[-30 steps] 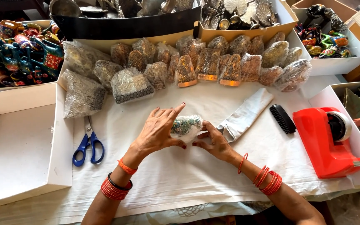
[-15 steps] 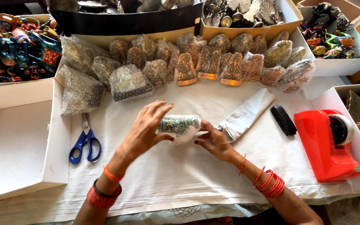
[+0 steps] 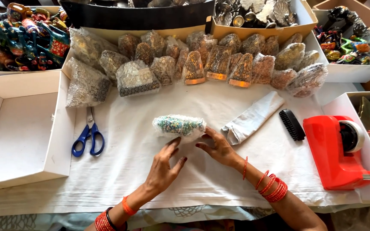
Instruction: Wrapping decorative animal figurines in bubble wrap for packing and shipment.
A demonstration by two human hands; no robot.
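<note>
Two bare hands on white cloth (image 3: 236, 102). Left hand (image 3: 164, 164) and right hand (image 3: 219, 147) both open, fingertips touching clear-plastic-wrapped green patterned figurine (image 3: 179, 125), lying on side at table centre. Blue-handled scissors (image 3: 88, 137) at 9 o'clock, folded white cloth (image 3: 252, 119) at 3, red tape dispenser (image 3: 338, 150) beyond.

Just one camera here, head-mounted, looking pretty much straight down from above the person's own arms. It faces away from the body across the desk (image 3: 236, 107), so the near edge runs along the bottom of the frame and the boxes at the far side line the top. Fairly close: the desk fills the whole view edge to edge.
</note>
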